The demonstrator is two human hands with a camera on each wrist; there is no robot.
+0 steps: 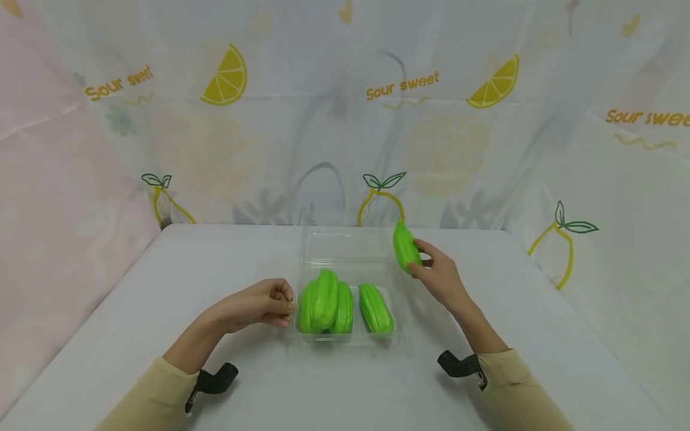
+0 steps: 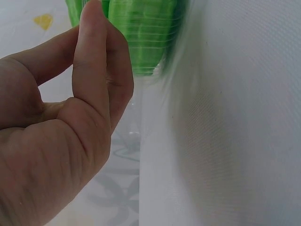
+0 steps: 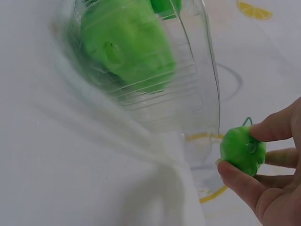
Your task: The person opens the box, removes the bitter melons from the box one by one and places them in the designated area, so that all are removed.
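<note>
Holding one green fruit (image 1: 406, 250), your right hand (image 1: 441, 276) appears in the head view beyond the right side of the clear box (image 1: 372, 275), beside its laid-back lid (image 1: 347, 244). Your thumb is on the near side of the fruit, your fingers on its far side; the hand is closed only to the fruit's width. The fruit stands steeply, its pointed end up. Your left hand (image 1: 264, 304) is at the box's left edge, fingers bent, thumb and fingertips pinching the rim. In the box, a cluster (image 1: 325, 302) of three matching fruits sits on the left, one lying over the other two; a single fruit (image 1: 376, 308) leans on the right. The box rests on the white table (image 1: 345, 389), before a lemon-print curtain (image 1: 302, 149).

In the left wrist view, your thumb tip meets your bent forefinger at the box's edge; green shows through the ridged wall. The exact contact at the rim is partly hidden.

In the right wrist view, you have the fruit end-on between thumb and fingers, just beside the box's edge. A thin green loop (image 3: 248, 121) rises from it.
</note>
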